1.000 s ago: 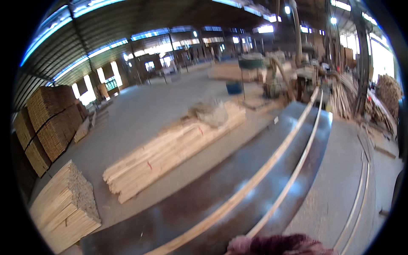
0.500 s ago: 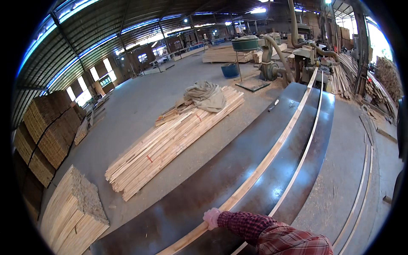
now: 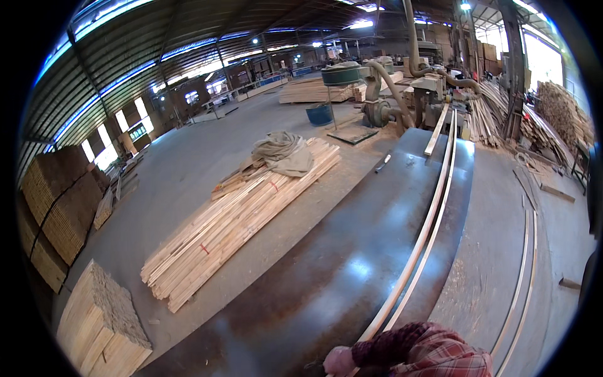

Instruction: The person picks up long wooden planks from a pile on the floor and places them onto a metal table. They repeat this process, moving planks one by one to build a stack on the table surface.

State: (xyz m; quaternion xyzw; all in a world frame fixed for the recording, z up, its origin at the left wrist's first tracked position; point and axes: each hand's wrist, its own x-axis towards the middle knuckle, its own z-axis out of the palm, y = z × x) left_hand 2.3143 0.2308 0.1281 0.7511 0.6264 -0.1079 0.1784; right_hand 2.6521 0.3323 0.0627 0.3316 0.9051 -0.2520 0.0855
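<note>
My right hand [image 3: 340, 361], in a pinkish glove and below a red plaid sleeve, is at the lower edge, closed on a long wooden strip [image 3: 402, 276]. Just right of it, a second, thinner strip [image 3: 422, 267] runs almost parallel. Both lie lengthwise on a dark, shiny metal table [image 3: 301, 289], and my sleeve covers part of their near ends. A shorter visible length of wood [image 3: 437, 131] juts onto the table's far end from the woodworking machine [image 3: 433, 94]. My left hand is out of view; a dark shape beside my right hand is too unclear to name.
Left of the table lies a bundle of wooden strips [image 3: 232, 220] with a crumpled cloth [image 3: 284, 152] on top. A wood stack [image 3: 103, 320] stands nearer left. A small tool [image 3: 383, 163] rests on the table's left edge. Two thin strips [image 3: 520, 276] lie on the right floor.
The long strip has moved right, off the machine's outlet line, to lie beside the thinner one. My right hand has come nearer and slightly right. Another strip's end now shows at the machine.
</note>
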